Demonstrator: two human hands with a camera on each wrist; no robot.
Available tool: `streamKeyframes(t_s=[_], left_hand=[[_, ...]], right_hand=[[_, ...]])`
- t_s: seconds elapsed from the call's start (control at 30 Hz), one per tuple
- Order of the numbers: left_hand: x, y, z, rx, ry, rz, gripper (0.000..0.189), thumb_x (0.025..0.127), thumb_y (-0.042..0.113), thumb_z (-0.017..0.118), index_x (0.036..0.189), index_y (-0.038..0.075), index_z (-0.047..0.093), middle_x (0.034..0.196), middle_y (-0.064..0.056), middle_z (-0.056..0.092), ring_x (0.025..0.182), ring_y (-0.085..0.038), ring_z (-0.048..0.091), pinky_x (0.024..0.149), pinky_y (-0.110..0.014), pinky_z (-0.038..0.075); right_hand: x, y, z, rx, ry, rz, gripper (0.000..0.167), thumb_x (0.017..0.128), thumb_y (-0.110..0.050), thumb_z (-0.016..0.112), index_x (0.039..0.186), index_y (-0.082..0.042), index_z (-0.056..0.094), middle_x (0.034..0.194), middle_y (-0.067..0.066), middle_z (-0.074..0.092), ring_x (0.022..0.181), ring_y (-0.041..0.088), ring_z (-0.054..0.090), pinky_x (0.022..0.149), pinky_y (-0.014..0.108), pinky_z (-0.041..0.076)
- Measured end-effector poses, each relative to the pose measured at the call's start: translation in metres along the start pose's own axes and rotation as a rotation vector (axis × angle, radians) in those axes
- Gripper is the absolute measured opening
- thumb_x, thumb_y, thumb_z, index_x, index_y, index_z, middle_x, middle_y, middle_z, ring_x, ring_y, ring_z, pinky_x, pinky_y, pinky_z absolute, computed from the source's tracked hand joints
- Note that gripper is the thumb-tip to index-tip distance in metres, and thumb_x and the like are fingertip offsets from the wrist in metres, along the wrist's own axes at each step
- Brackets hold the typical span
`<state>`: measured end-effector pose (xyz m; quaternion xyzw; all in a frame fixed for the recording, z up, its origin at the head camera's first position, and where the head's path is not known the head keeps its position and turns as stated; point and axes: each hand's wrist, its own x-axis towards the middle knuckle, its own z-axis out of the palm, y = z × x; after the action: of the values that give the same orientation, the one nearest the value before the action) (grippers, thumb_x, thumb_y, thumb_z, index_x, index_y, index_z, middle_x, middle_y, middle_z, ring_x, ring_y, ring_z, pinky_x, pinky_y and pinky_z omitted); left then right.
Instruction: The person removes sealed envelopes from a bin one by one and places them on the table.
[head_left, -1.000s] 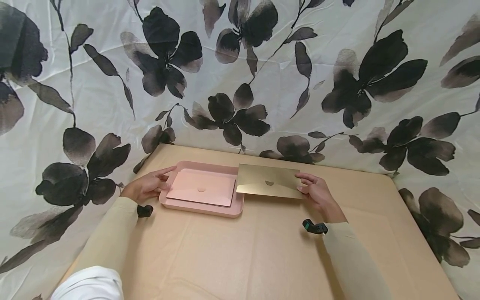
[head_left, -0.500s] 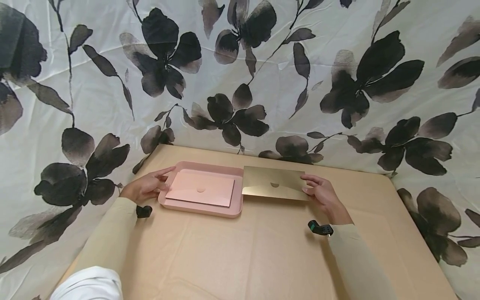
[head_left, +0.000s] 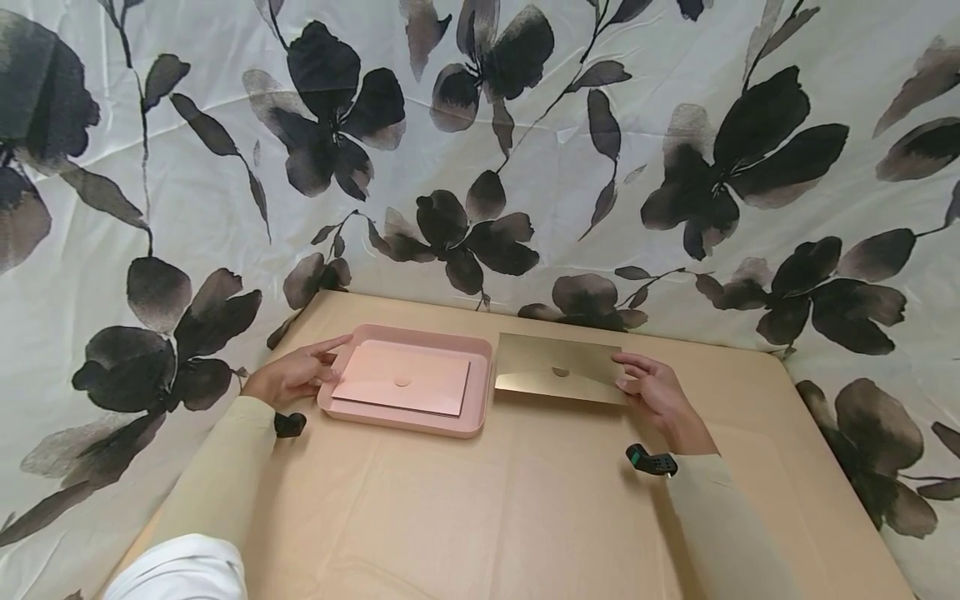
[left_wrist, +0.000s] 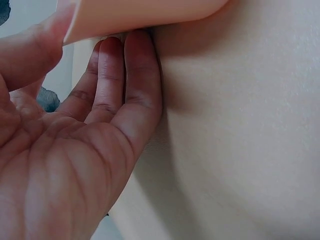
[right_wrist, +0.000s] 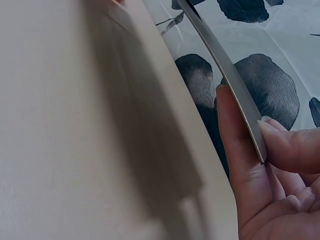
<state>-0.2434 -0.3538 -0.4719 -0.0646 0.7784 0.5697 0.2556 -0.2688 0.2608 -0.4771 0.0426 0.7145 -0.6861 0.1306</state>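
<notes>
My left hand (head_left: 292,375) holds the left rim of a shallow pink tray (head_left: 477,400). In the left wrist view its thumb lies against the tray's wall (left_wrist: 145,15) and the fingers are tucked beneath. A pink envelope (head_left: 420,375) with a small round mark in its middle lies inside the tray, a dark line showing along its lower edge. To the right, my right hand (head_left: 660,396) pinches the right edge of a gold envelope (head_left: 540,358) between thumb and fingers. The right wrist view shows this envelope edge-on (right_wrist: 230,75), raised above the table with a shadow below it.
A tan-covered table (head_left: 450,517) spreads under both hands. Behind it hangs a white cloth (head_left: 585,192) with dark flowers, meeting the table's back edge. A small black device (head_left: 651,461) sits at the right wrist, another (head_left: 289,425) at the left.
My right hand has drawn the gold envelope rightward, from overlapping the tray's right rim to a small gap beside it. My left hand, the tray and the pink envelope have stayed in place.
</notes>
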Motion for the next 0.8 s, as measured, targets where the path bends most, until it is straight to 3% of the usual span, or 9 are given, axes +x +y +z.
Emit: streamKeyframes(t_s=[0.37, 0.57, 0.8], left_hand=[[-0.002, 0.000, 0.001, -0.025, 0.004, -0.002, 0.086, 0.101, 0.001, 0.056, 0.168, 0.032, 0.012, 0.168, -0.025, 0.021, 0.129, -0.029, 0.052, 0.094, -0.032, 0.058], [-0.001, 0.001, 0.002, -0.024, 0.003, -0.009, 0.087, 0.101, 0.001, 0.056, 0.168, 0.033, 0.011, 0.169, -0.025, 0.020, 0.132, -0.031, 0.051, 0.095, -0.032, 0.057], [-0.003, 0.000, 0.001, -0.018, 0.002, -0.005, 0.088, 0.101, 0.001, 0.056, 0.168, 0.033, 0.009, 0.170, -0.025, 0.018, 0.134, -0.031, 0.050, 0.096, -0.032, 0.057]], right_hand=[[-0.002, 0.001, -0.014, 0.027, -0.001, -0.008, 0.045, 0.099, 0.007, 0.059, 0.142, -0.005, 0.058, 0.094, -0.011, 0.056, 0.069, 0.005, 0.050, 0.060, 0.021, 0.042], [-0.002, 0.001, -0.021, 0.002, 0.023, 0.010, 0.048, 0.100, 0.005, 0.059, 0.146, -0.004, 0.054, 0.096, -0.011, 0.056, 0.072, 0.005, 0.053, 0.063, 0.020, 0.046], [-0.002, 0.001, -0.028, -0.008, 0.039, 0.020, 0.044, 0.100, 0.003, 0.061, 0.142, -0.009, 0.060, 0.101, -0.012, 0.056, 0.076, 0.004, 0.055, 0.067, 0.019, 0.050]])
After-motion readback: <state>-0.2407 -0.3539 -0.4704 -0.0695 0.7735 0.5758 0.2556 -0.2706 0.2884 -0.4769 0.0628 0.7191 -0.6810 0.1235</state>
